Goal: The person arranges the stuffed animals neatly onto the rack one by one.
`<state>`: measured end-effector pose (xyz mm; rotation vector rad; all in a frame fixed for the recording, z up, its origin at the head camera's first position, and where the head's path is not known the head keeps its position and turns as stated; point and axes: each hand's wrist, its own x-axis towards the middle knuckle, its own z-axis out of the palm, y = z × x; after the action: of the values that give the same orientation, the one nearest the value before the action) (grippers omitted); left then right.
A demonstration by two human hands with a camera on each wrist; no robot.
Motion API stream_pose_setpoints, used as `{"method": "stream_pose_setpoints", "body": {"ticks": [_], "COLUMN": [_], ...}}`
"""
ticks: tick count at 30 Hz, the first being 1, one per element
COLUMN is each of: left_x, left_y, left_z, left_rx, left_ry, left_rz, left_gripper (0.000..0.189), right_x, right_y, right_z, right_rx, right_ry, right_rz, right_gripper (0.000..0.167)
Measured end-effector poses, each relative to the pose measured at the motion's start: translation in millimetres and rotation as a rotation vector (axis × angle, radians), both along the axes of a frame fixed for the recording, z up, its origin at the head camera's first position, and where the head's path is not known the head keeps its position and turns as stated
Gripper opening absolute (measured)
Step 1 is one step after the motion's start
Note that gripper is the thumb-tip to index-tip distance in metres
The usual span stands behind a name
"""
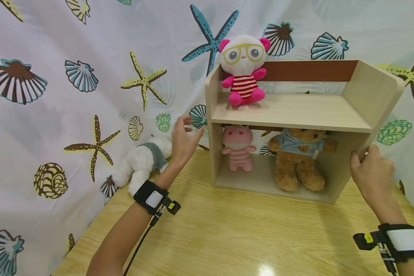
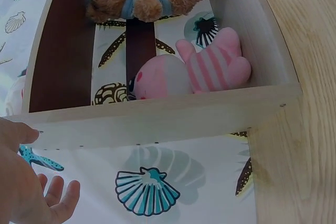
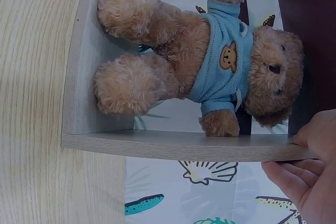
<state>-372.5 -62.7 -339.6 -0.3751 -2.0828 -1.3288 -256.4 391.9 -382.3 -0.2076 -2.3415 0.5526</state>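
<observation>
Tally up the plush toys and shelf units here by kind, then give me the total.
Panda plush with yellow glasses: 1
Brown teddy bear in a blue top: 1
Pink striped plush, animal unclear: 1
White plush animal, kind unclear: 1
Two-tier shelf unit: 1
Total: 5

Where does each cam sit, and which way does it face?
Head: on the head, forward and down at the two-tier shelf; left hand, right hand, forearms show.
Left wrist: worn there, looking across the shelf's left panel at the pink striped plush; left hand shows.
Right wrist: worn there, facing the teddy bear; right hand shows.
Wrist views share both toys.
</observation>
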Motion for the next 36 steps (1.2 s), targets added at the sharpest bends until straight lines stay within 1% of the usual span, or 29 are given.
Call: {"method": "stream_pose_setpoints", "body": {"ticks": [4, 11, 19, 23, 29, 32, 36], "left_x": [-0.8, -1.2, -0.4, -1.0, -3.7, -5.3, -7.4], "left_y": [-4.1, -10.6, -14.2, -16.6, -21.9, -25.2, -29.9], "left_z": [-3.6, -10.0, -14.1, -16.8, -23.0, -26.3, -31.3], "left_rx": [-0.009, -0.013, -0.020, -0.018, -0.015, -0.026, -0.024], "left_ry": [-0.012, -0.043, -0.061, -0.086, -0.129, -0.143, -0.152], "left_rz": [0.015, 0.012, 0.021, 0.031, 0.063, 0.082, 0.087], "left_gripper": [0.049, 0.047, 0.048, 0.047, 0.046, 0.047, 0.047], "right_x": [0.4, 1.3, 0.7, 1.2, 1.6, 0.9, -0.4], "right_y": [0.0, 1.3, 0.3, 0.5, 0.6, 0.2, 0.1], "right_z": [-0.3, -1.4, -0.7, -0.9, -0.6, -0.2, 0.2], "right_rx": [-0.003, -0.011, -0.016, -0.017, -0.016, -0.013, -0.010], "right_ry": [-0.005, -0.019, -0.045, -0.042, -0.044, -0.039, -0.034], "right_rz": [0.001, 0.006, 0.001, 0.004, 0.008, 0.010, 0.013], "right_gripper": [0.031, 0.031, 0.033, 0.031, 0.031, 0.031, 0.032]}}
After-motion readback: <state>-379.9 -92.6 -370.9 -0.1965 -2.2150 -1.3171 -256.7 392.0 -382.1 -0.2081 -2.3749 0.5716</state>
